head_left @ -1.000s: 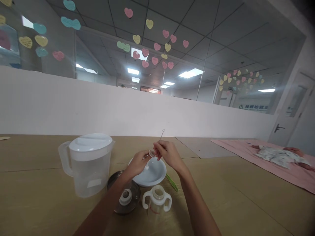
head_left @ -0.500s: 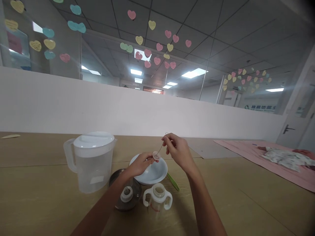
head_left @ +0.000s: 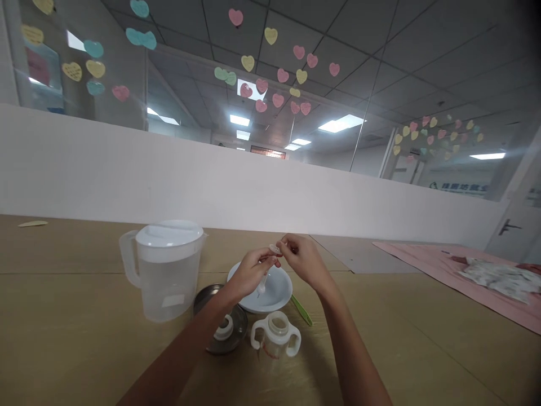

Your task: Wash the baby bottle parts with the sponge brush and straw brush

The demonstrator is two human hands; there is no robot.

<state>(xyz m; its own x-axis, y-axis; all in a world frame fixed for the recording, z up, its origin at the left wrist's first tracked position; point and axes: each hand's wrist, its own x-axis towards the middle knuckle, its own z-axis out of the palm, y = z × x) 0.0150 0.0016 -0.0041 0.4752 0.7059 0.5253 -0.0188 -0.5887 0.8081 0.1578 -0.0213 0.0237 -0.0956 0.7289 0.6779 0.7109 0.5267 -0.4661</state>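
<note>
My left hand point(head_left: 250, 274) is closed around a pale straw piece with a round, translucent top point(head_left: 275, 248). Below those fingers hangs its whitish weighted end point(head_left: 262, 286), over a white bowl point(head_left: 281, 296). Fingers pinched, my right hand point(head_left: 301, 258) is right at the round top, on the thin wire straw brush, whose handle is now mostly hidden. A clear bottle with two white handles point(head_left: 276, 335) stands uncapped nearer to me. Partly under my left forearm, a metal dish point(head_left: 236, 338) holds a white ring-shaped cap point(head_left: 225, 327).
A lidded translucent pitcher point(head_left: 169, 276) stands left of the bowl. To the bowl's right lies a green-handled tool point(head_left: 302, 310). Patterned cloth point(head_left: 499, 276) rests on a pink sheet point(head_left: 426, 265) at far right. A low white wall point(head_left: 190, 175) backs the table.
My right hand has come down to meet the left, and the wire between them no longer shows. The straw piece's top has tilted, and its weighted end now shows below. The view shifted slightly.
</note>
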